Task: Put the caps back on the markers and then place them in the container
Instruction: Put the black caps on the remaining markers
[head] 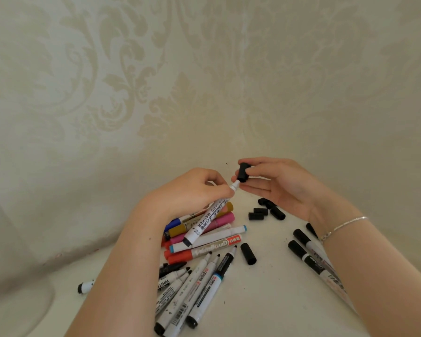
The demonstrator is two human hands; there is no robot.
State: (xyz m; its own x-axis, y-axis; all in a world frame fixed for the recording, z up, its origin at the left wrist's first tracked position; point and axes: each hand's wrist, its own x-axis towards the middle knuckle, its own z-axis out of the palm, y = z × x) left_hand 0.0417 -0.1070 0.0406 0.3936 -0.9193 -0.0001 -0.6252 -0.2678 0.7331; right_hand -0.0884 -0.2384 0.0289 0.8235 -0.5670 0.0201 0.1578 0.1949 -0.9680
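My left hand (195,190) grips a white whiteboard marker (204,222) near its tip, which points up and to the right. My right hand (272,186) pinches a black cap (243,172) between thumb and fingers, and the cap's open end sits right at the marker's tip. Below my hands a pile of colored and white markers (204,237) lies on the white table (265,300). Several uncapped white markers (192,288) lie nearer to me. Loose black caps (265,211) lie to the right, and one more black cap (248,253) in the middle.
Two capped black markers (309,259) lie under my right forearm. A small marker end (84,287) pokes out left of my left arm. A clear container (7,263) stands at the far left edge. Patterned wallpaper (204,81) rises behind the table.
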